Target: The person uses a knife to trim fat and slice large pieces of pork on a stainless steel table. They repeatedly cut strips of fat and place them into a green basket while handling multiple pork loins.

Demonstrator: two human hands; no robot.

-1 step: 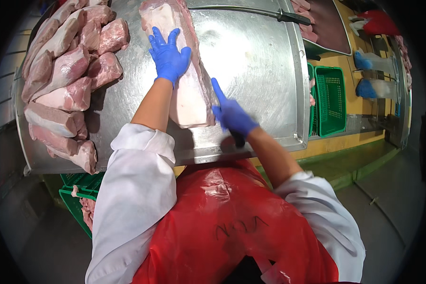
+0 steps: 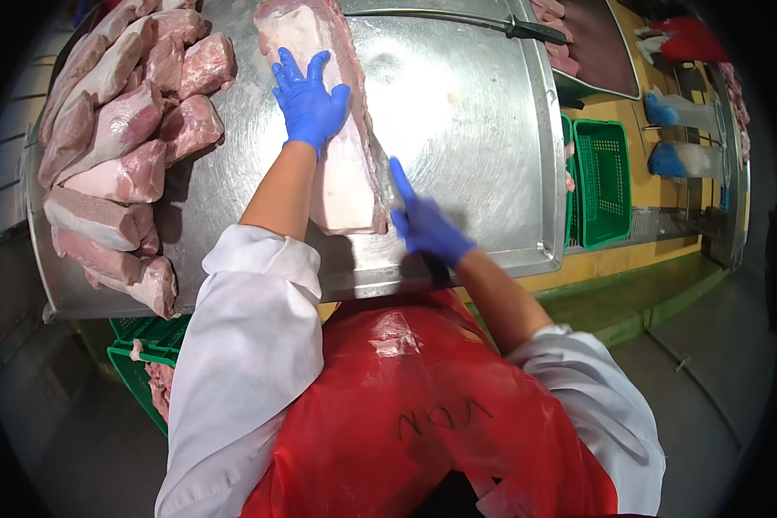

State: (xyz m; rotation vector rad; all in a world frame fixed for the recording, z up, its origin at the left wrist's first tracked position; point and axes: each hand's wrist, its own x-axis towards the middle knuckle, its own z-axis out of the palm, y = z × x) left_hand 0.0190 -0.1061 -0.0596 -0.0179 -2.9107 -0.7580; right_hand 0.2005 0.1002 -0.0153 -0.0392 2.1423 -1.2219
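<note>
The left hand [image 2: 312,105] lies flat, fingers spread, on a long slab of meat [image 2: 344,186] at upper centre of the frame. The right hand [image 2: 432,226], index finger extended, grips a knife [image 2: 385,177] beside the slab's right edge. Beneath is a metal desk [image 2: 483,164]; meat chunks [image 2: 116,142] pile at upper left, and a black-handled rod [image 2: 533,31] lies at upper right.

A pile of meat cuts [image 2: 116,138] occupied the left side of the metal desk [image 2: 492,173]. A black-handled rod [image 2: 527,29] lay at the desk's far side, its handle crossing the right rim. A green perforated crate [image 2: 604,173] stood beyond that rim. A brown-bottomed tray [image 2: 604,43] at upper right held pink pieces [image 2: 561,62], apparently meat.
</note>
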